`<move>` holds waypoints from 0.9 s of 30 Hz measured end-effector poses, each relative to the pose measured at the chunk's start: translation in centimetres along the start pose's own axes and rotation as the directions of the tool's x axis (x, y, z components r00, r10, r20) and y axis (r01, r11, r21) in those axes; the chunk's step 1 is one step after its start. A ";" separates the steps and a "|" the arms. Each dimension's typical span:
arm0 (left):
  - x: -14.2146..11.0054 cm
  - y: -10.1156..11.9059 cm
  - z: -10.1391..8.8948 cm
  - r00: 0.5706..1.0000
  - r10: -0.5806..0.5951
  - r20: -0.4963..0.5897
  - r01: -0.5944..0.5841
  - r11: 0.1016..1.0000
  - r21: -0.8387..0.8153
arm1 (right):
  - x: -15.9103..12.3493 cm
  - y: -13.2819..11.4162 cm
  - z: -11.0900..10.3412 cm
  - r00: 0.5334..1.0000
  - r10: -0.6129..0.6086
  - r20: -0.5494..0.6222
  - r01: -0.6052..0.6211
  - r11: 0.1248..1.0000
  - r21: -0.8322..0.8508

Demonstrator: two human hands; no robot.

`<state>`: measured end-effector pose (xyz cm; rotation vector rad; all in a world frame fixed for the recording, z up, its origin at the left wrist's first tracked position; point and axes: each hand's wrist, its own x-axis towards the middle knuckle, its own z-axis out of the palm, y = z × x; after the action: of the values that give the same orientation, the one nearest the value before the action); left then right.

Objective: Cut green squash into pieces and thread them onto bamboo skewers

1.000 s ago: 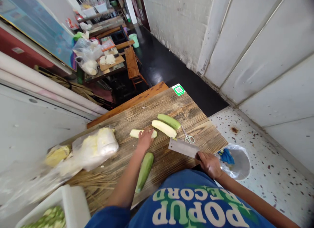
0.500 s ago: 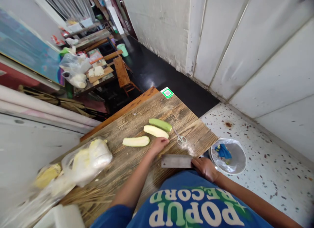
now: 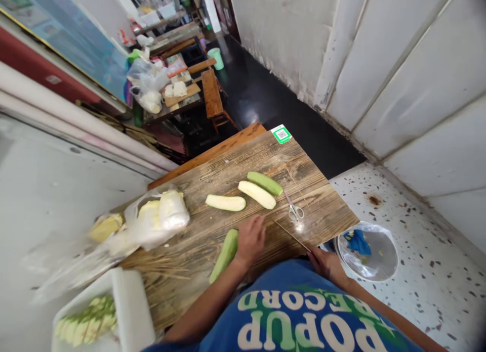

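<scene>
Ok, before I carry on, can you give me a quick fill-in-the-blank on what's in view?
1. The knife is held in the ____.
2. The green squash piece nearest the blue shirt lies beside the ____.
3. On the wooden table, near the three farther squash pieces, lies a pair of ____.
4. Of those three pieces, the number with a pale side facing up is ____.

Missing words: right hand; left hand; scissors; two.

Pale zucchini (image 3: 225,203): two
Green zucchini (image 3: 224,257): two
Knife (image 3: 291,235): one
Scissors (image 3: 291,206): one pair
QR card (image 3: 281,134): one
Lined bin (image 3: 382,258): one
</scene>
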<state>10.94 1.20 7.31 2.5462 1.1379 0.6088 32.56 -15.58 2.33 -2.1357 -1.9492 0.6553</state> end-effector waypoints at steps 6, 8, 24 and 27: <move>-10.4 -9.0 -0.4 0.925 -0.379 -0.037 0.373 0.879 0.296 | 6.8 -5.3 -1.1 0.982 -0.142 0.125 0.148 0.988 -0.036; -11.5 -10.4 0.4 0.962 -0.273 0.020 0.259 0.933 0.250 | 8.7 -7.6 -1.5 0.958 -0.165 0.236 0.198 0.973 -0.122; -12.2 -17.3 3.4 0.964 0.106 0.246 -0.118 0.992 0.037 | 12.3 -15.7 -1.6 0.848 -0.237 0.474 0.351 0.922 -0.166; -12.1 -17.3 3.4 0.964 0.104 0.245 -0.113 0.993 0.021 | 12.4 -16.1 -1.9 0.848 -0.215 0.484 0.325 0.932 -0.157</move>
<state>-5.69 2.97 -6.02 2.6374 0.9374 0.2897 19.47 -1.09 8.17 -1.8793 -2.6402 0.9911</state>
